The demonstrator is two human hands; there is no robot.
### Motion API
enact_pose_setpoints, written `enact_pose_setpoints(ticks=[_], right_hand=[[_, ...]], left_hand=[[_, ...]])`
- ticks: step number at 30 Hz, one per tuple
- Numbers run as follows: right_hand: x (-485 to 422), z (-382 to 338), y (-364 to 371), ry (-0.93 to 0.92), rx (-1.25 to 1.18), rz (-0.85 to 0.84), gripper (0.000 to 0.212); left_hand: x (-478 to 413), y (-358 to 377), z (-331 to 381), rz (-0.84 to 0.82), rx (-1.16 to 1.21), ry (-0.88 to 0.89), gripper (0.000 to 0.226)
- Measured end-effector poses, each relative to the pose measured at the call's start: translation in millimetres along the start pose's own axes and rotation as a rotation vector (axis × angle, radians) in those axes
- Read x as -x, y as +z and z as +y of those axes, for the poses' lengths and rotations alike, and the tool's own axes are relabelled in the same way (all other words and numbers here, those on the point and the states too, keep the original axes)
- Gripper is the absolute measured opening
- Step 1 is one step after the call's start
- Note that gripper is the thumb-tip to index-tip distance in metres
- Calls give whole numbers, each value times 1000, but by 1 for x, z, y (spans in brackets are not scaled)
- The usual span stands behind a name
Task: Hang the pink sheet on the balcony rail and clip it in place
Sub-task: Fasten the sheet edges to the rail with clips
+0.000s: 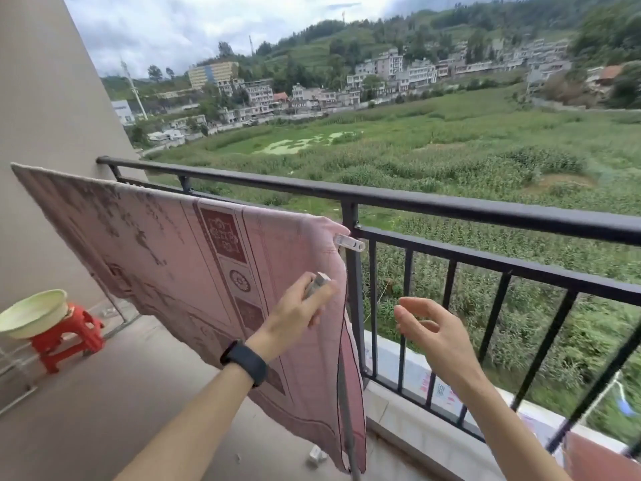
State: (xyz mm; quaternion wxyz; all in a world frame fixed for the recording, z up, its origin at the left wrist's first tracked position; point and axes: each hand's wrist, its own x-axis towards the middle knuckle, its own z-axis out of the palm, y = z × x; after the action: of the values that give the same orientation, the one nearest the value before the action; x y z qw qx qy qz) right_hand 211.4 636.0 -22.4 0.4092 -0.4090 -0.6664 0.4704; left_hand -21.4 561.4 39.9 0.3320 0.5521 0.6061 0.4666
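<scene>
The pink patterned sheet (194,258) hangs over the lower bar of the black balcony rail (451,210), draping down toward the floor. A white clip (348,241) pinches the sheet's right top corner against the bar beside a rail post. My left hand (298,312), with a black band on its wrist, holds a second pale clip (317,282) in front of the sheet's right edge. My right hand (430,329) hovers just right of the sheet with loosely bent fingers and holds nothing.
A pale green basin (33,312) sits on a red plastic stool (67,336) at the far left by the wall. A small white object (317,456) lies on the floor below the sheet. Beyond the rail are fields and houses.
</scene>
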Motion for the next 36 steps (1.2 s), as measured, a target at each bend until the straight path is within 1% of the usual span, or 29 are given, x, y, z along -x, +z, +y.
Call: enact_pose_setpoints(ticks=[1,3,5,8,9,10,11,13,15,17,18,20,22,23,24,25,26,27,28,29,30,31,32,34,36], right_hand=[[13,20,9,68,-38,-22,30],[39,59,28,200,-90,-76,22],[64,94,46,303,-88,-115,29],[95,129,64,399,-135,-174,46],[103,137,68,419,-145,-178,53],[109,143,70,427,-147,-174,56],[113,147,72,429,-150,-158,52],[119,153,71,427,-149,-90,33],[123,157,68,430,-150,-37,19],[128,162,65,441,-166,-13,15],[130,165,64,447,-165,0,13],[135,174,62,466,-153,22,12],[139,183,63,507,-140,25,11],[139,189,64,541,-125,22,11],[139,196,66,577,-104,17,12],[139,203,68,609,-84,13,12],[139,209,70,634,-66,8,13],[138,215,72,657,-46,7,13],[138,221,74,677,-25,11,14],[138,227,76,699,-11,16,15],[139,230,79,714,-1,21,16],[139,234,81,727,6,26,16],[139,239,84,742,10,34,17],[141,252,91,781,10,71,20],[142,267,100,822,2,125,23]], left_hand=[[9,14,-24,-22,129,-158,35],[23,47,-67,-18,351,-415,33],[36,78,-101,35,437,-537,32],[55,114,-136,99,553,-625,33],[61,123,-142,83,580,-644,33],[67,130,-146,52,591,-661,31],[71,136,-151,24,576,-674,24],[76,147,-161,-15,549,-668,12],[79,152,-165,-47,536,-662,12],[81,155,-171,-75,541,-676,17],[81,155,-173,-90,531,-691,15],[81,157,-175,-134,432,-695,8],[77,157,-177,-196,209,-620,7],[73,154,-177,-224,36,-544,10],[67,148,-179,-256,-211,-427,16],[58,140,-181,-283,-546,-243,21],[47,131,-185,-284,-902,26,27],[35,125,-187,-299,-1180,325,34],[22,121,-188,-376,-1391,562,42],[9,119,-187,-524,-1567,697,49],[-3,120,-191,-674,-1725,755,55],[-15,122,-196,-798,-1891,740,59],[-26,127,-202,-864,-2034,723,62],[-44,138,-214,-923,-2257,703,69],[-58,151,-228,-959,-2356,587,69]])
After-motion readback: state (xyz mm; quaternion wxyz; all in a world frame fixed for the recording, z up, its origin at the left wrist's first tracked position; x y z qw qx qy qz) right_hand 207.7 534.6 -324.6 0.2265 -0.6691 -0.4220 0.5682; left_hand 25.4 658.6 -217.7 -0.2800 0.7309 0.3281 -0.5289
